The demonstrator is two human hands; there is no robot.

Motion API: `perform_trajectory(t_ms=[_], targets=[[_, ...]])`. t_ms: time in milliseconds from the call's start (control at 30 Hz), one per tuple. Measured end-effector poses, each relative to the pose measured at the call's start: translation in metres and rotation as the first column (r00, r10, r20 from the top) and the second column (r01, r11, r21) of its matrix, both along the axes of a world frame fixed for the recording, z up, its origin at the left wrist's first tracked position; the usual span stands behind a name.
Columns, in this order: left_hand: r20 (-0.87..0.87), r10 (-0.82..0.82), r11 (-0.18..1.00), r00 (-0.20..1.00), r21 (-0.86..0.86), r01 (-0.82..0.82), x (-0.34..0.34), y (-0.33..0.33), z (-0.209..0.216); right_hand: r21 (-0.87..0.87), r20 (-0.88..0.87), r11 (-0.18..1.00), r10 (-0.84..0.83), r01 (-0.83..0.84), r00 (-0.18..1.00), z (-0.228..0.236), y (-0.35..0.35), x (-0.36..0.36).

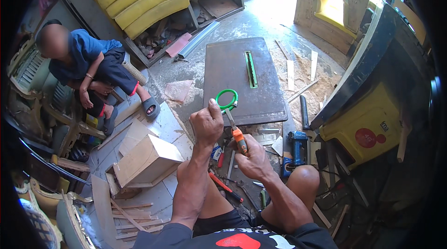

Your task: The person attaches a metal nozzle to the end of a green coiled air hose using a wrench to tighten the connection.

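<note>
My left hand point(206, 125) is closed, its raised thumb and fingers pinching a bright green ring point(236, 97). In my right hand point(256, 159) is an orange-handled tool point(239, 138) with a narrow metal blade. The blade points up at the ring's lower edge and appears to touch it; its exact kind is not clear. Both hands are held over the near edge of a dark board-topped table point(223, 72). A long green-edged strip point(250, 70) lies on that top, toward its right side.
A blue nail gun point(297, 144) and a red-handled tool point(226, 187) lie near my knees. Wood strips point(290, 74) and sawdust are on the floor at right. A wooden box point(149, 160) stands at left, near a seated person point(88, 67). Yellow cushions point(149, 2) are stacked behind.
</note>
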State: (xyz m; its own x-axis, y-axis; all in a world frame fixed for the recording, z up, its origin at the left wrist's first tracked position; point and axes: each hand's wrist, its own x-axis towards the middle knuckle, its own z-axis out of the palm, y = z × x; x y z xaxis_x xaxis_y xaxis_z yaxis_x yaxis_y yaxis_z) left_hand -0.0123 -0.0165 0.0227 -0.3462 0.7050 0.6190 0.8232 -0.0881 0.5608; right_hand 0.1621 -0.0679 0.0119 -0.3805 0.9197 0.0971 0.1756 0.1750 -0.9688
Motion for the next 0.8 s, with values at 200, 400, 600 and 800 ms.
perform_trajectory(t_ms=[200, 400, 600, 800], targets=[[-0.031, 0.015, 1.0, 0.999, 0.006, -0.014, 0.001, 0.004, 0.001, -0.25, -0.106, 0.966, 0.037, -0.063, 0.994, 0.0, 0.0, -0.002], [-0.042, -0.01, 1.0, 0.999, -0.006, 0.01, -0.003, 0.003, 0.002, -0.339, -0.192, 0.931, 0.071, -0.134, 0.979, 0.003, 0.002, 0.0], [0.06, -0.125, 0.992, 0.99, 0.008, 0.125, -0.009, 0.001, 0.005, -0.394, -0.312, 0.894, 0.087, -0.212, 0.946, -0.002, 0.001, -0.003], [0.272, -0.187, 0.982, 0.944, 0.038, 0.183, -0.009, -0.005, -0.001, -0.534, -0.489, 0.783, 0.022, -0.32, 0.872, 0.009, -0.007, -0.005]])
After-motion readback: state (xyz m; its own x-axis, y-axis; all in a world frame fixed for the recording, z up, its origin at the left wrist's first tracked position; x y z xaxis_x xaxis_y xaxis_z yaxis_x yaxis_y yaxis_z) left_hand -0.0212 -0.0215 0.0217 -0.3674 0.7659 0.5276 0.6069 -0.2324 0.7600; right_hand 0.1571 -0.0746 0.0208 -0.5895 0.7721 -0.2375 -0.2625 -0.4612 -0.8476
